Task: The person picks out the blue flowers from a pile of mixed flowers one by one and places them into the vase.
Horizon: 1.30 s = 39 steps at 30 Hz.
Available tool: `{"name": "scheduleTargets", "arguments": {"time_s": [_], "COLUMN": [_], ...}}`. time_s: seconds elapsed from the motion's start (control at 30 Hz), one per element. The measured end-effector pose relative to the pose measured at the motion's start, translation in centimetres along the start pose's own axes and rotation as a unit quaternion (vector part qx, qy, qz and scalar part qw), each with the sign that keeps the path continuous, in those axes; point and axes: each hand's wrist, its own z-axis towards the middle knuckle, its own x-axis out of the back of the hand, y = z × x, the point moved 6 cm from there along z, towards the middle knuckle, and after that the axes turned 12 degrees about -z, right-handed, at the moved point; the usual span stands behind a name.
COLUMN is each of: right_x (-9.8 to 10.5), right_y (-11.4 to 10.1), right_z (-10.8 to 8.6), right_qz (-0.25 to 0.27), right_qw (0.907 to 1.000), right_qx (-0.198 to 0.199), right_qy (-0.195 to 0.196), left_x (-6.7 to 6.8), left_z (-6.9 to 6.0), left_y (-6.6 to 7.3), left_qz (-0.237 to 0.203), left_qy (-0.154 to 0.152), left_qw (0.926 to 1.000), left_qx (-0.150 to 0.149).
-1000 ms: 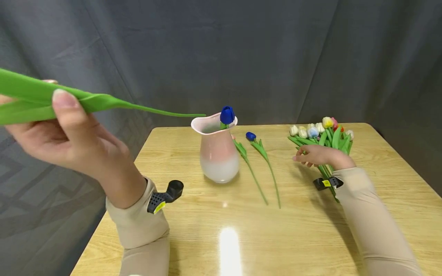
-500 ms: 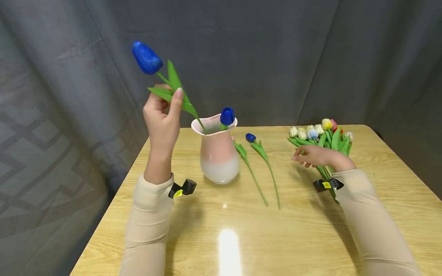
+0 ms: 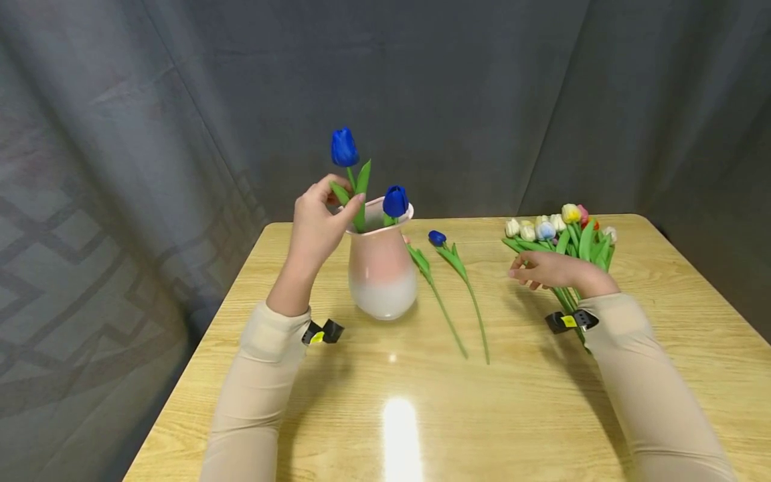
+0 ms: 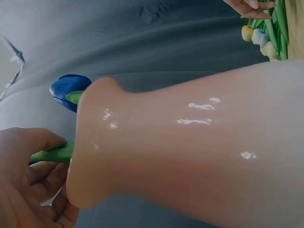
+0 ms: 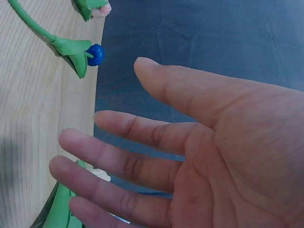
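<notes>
My left hand (image 3: 322,217) pinches a blue tulip (image 3: 345,148) by its green leaves, with the stem down inside the mouth of a pink and white vase (image 3: 383,274). A second blue tulip (image 3: 395,201) stands in the vase at the right of its rim. In the left wrist view, thumb and fingers hold the green part right at the vase's rim (image 4: 78,142). My right hand (image 3: 551,271) hovers by a bunch of mixed tulips (image 3: 587,244), its fingers loosely bent and nothing in them, as the right wrist view confirms.
Right of the vase, a loose blue tulip (image 3: 464,274) and a pink-tipped tulip (image 3: 430,274) lie on the wooden table (image 3: 482,415). A grey curtain (image 3: 458,100) hangs behind the table.
My left hand has come from the upper left to the vase, turning the blue tulip upright and lowering its stem into the mouth. The right hand has stayed in place.
</notes>
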Motion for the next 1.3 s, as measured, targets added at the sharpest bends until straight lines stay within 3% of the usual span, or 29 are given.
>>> {"name": "scheduleTargets", "arguments": {"time_s": [0.23,0.43,0.67,0.83,0.97,1.07,1.2,1.3], "right_x": [-0.2,-0.3,-0.4,-0.5,-0.5,-0.5,-0.5,-0.5], "right_y": [0.1,0.1,0.1,0.2,0.1,0.1,0.1,0.1], "right_z": [0.1,0.1,0.0,0.0,0.0,0.1,0.1,0.1], "right_qz": [0.000,0.000,0.000,-0.001,0.001,0.000,0.000,-0.003], "right_qw": [1.0000,1.0000,1.0000,1.0000,1.0000,1.0000,1.0000,1.0000], "right_qx": [-0.004,-0.003,-0.004,-0.004,-0.001,-0.001,-0.001,0.001], "right_qy": [0.004,0.002,0.001,0.000,-0.001,-0.002,0.000,0.003], "left_x": [-0.6,-1.0,-1.1,-0.4,0.9,1.7,1.9,1.2], "left_z": [0.3,0.4,0.5,0.2,0.0,-0.1,-0.7,-1.9], "left_y": [-0.5,-0.9,-1.2,-1.8,-2.4,-3.6,-7.1,-10.5], "left_qz": [0.067,0.089,0.084,0.016,-0.045,-0.078,-0.118,-0.118], "left_qy": [-0.041,-0.073,-0.103,-0.157,-0.205,-0.249,-0.315,-0.356], "left_qw": [0.9969,0.9927,0.9890,0.9815,0.9697,0.9565,0.9281,0.9068], "left_qx": [0.011,0.036,0.066,0.107,0.125,0.131,0.161,0.192]}}
